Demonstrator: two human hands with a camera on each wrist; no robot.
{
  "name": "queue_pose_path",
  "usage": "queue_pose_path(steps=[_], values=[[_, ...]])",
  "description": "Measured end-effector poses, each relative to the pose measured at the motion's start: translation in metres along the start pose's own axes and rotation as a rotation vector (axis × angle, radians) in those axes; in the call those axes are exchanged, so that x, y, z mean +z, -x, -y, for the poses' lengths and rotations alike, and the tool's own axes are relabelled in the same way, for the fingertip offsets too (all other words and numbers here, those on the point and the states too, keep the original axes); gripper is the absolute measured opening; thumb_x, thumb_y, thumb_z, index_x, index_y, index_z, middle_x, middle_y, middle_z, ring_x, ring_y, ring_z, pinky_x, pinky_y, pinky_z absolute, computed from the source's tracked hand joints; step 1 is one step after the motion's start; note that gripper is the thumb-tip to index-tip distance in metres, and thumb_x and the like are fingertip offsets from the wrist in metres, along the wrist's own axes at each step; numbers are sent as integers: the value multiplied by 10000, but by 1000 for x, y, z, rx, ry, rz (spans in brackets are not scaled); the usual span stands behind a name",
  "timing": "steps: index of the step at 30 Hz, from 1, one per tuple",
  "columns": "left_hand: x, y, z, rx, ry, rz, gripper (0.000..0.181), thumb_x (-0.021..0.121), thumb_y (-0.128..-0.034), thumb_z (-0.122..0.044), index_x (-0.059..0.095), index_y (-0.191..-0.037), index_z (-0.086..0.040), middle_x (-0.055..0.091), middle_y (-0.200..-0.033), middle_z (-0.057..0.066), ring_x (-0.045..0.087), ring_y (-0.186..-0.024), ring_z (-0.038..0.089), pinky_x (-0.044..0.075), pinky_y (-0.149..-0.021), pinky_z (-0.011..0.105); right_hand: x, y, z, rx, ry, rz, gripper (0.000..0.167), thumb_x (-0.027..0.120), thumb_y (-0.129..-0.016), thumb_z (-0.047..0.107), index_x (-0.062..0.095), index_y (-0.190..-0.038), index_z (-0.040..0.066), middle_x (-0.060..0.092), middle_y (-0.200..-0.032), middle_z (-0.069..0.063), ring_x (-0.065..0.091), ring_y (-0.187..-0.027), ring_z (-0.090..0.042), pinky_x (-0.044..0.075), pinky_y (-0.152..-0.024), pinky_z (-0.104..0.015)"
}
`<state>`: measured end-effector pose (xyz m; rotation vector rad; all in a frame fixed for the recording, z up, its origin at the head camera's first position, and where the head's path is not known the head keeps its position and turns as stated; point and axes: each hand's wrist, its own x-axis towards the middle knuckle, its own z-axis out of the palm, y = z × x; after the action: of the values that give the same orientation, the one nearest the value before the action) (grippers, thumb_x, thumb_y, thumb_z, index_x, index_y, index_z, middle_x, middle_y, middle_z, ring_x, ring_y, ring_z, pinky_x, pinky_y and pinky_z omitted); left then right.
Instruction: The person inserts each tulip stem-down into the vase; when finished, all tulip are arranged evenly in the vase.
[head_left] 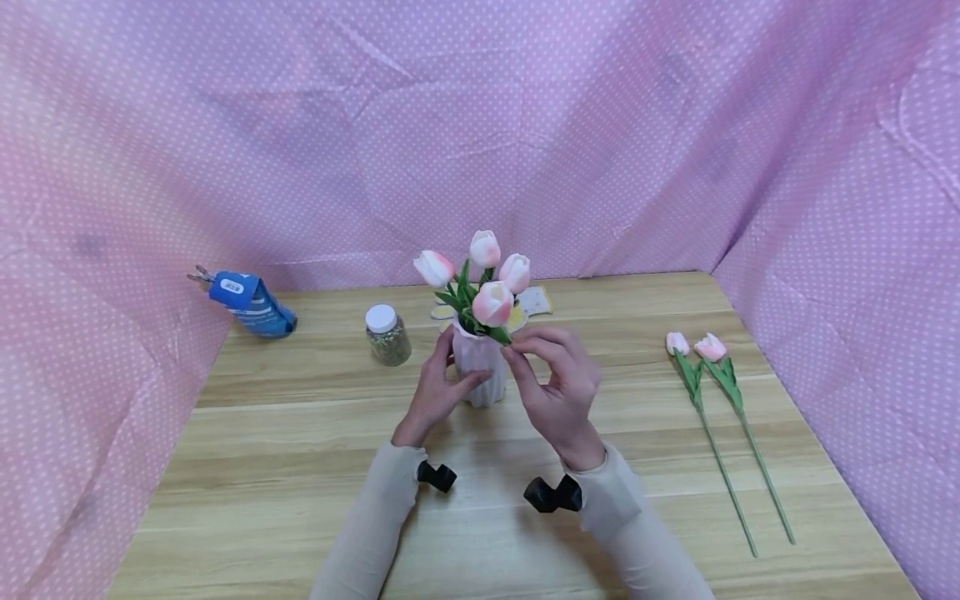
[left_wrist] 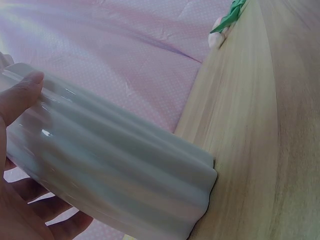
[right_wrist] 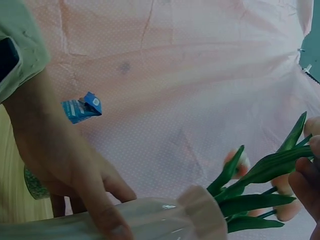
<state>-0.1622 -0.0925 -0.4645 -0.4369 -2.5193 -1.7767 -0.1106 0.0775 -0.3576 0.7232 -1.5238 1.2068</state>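
A pale ribbed vase (head_left: 480,367) stands upright on the wooden table, holding several pink-and-white tulips (head_left: 493,303) with green leaves. My left hand (head_left: 438,385) grips the vase from its left side, the thumb across the front. Close up in the left wrist view, the glossy vase (left_wrist: 110,155) lies between thumb and curled fingers. My right hand (head_left: 558,387) is at the rim's right side, pinching a green tulip leaf (head_left: 499,335) between thumb and forefinger. In the right wrist view that leaf (right_wrist: 280,162) runs to the fingertips at the right edge.
Two loose tulips (head_left: 705,400) lie on the table at the right. To the left stand a white-lidded jar (head_left: 388,337) of green bits and a blue bag (head_left: 258,307) with a clip. A flat yellow-and-white thing (head_left: 534,301) lies behind the vase. Pink dotted cloth (head_left: 375,150) surrounds the table.
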Motion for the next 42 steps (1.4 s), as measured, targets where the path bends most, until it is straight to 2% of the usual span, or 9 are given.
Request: queue_pose_path(steps=[4, 8, 13, 17, 20, 23, 27, 35, 42], values=[[0, 0, 1, -1, -6, 7, 906, 793, -862, -301, 252, -1581, -194, 455, -1546, 127, 488, -1390, 358, 458, -1128, 551, 4, 6, -5, 15, 85, 57, 191, 720, -919, 116, 707, -860, -65, 693, -842, -181, 680, -785, -283, 595, -796, -218], [0, 0, 1, -22, -3, 20, 927, 782, -862, -393, 234, -1588, -216, 428, -1570, 109, 465, -1412, 348, 438, -1147, 555, 7, 11, -8, 27, 139, 101, 89, 756, -866, 29, 729, -908, -44, 719, -884, -161, 701, -823, -275, 609, -810, -247], [-1, 0, 1, -31, 3, 21, 919, 782, -863, -375, 235, -1587, -228, 419, -1578, 85, 453, -1422, 332, 429, -1155, 553, 9, 16, -11, 33, 200, 150, 173, 792, -769, -78, 742, -928, -34, 736, -916, -163, 720, -856, -276, 625, -808, -310], [-1, -1, 1, -23, 7, 23, 904, 777, -871, -314, 233, -1588, -226, 409, -1587, 83, 446, -1430, 332, 424, -1158, 556, 8, 18, -13, 31, 230, 177, 128, 776, -838, 14, 739, -950, -37, 736, -928, -173, 726, -837, -275, 631, -765, -329], [-1, -1, 2, -26, 14, 26, 896, 775, -874, -292, 234, -1586, -234, 408, -1588, 80, 443, -1432, 331, 422, -1159, 556, 6, 20, -13, 43, 218, 184, 204, 721, -923, 136, 721, -998, -53, 735, -953, -189, 728, -827, -279, 632, -769, -295], [-1, -1, 2, -34, 18, 25, 887, 778, -873, -290, 242, -1579, -251, 410, -1584, 70, 443, -1433, 324, 419, -1161, 555, 1, 21, -14, 55, 193, 171, 283, 683, -957, 207, 705, -1032, -65, 735, -964, -203, 727, -826, -284, 625, -801, -258], [-1, -1, 2, -44, 18, 27, 875, 779, -872, -332, 254, -1570, -275, 420, -1574, 60, 450, -1427, 313, 423, -1157, 550, -9, 20, -14, 65, 180, 132, 306, 693, -952, 220, 704, -1015, -79, 738, -948, -210, 720, -818, -299, 612, -836, -229], [-2, -1, 1, -46, 19, 33, 865, 781, -867, -354, 267, -1558, -268, 448, -1547, 78, 460, -1415, 305, 429, -1155, 548, -37, 15, -12, 130, 214, 46, 365, 705, -944, 263, 711, -1007, -96, 743, -929, -239, 711, -808, -322, 581, -879, -153], [-2, -1, 1, -69, 20, 40, 873, 773, -870, -369, 252, -1565, -280, 421, -1569, 68, 445, -1429, 305, 417, -1166, 546, -70, 10, -18, 198, 215, -37, 343, 744, -910, 212, 707, -1009, -114, 726, -931, -277, 708, -932, -65, 585, -858, -147]])
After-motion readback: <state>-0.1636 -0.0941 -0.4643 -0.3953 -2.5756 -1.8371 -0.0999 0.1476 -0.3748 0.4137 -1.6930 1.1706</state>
